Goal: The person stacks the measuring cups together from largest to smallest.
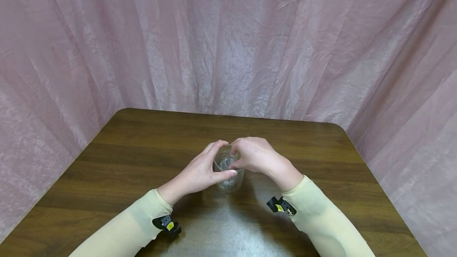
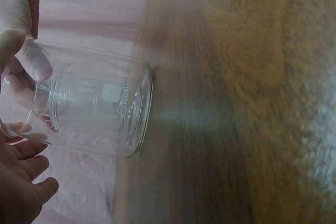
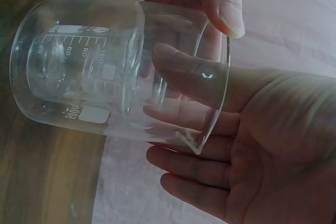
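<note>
A large clear glass beaker (image 1: 230, 186) with a pouring lip stands upright over the table between both hands. My left hand (image 1: 200, 173) grips it near the rim, thumb on the near side and fingers on the far side. Inside it sits a smaller graduated beaker (image 3: 84, 66), marked 100 ml in the left wrist view. A still smaller glass vessel, its rim (image 3: 159, 93) showing in the right wrist view, is nested in that one. My right hand (image 1: 255, 156) reaches into the large beaker's mouth and pinches this rim between thumb and finger; its other fingers extend outside the glass.
The brown wood-grain table (image 1: 143, 138) has rounded far corners and a bright reflection near its front. Pink velvet curtains (image 1: 228, 50) hang behind it and at both sides. Small black devices (image 1: 168, 225) are strapped at both wrists over pale sleeves.
</note>
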Tool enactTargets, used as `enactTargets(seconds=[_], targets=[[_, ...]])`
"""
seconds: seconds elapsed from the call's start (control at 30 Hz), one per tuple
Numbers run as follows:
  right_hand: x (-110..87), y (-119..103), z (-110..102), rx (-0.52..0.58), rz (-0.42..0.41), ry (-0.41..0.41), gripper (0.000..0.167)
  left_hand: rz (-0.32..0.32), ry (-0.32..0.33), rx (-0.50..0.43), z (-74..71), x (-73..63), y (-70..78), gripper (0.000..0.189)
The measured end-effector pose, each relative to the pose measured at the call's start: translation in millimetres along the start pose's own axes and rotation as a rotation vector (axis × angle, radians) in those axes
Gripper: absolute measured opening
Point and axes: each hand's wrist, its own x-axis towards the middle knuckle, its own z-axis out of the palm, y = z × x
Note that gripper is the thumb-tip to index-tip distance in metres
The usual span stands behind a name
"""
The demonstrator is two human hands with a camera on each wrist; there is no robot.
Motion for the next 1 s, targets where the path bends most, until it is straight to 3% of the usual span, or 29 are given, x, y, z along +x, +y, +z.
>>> enactTargets(seconds=[1.0], targets=[[9.8, -0.4, 2.6, -0.045, 0.014, -0.070, 0.025, -0.002, -0.002, 0.001, -0.1, -1.4, 0.8, 0.087]])
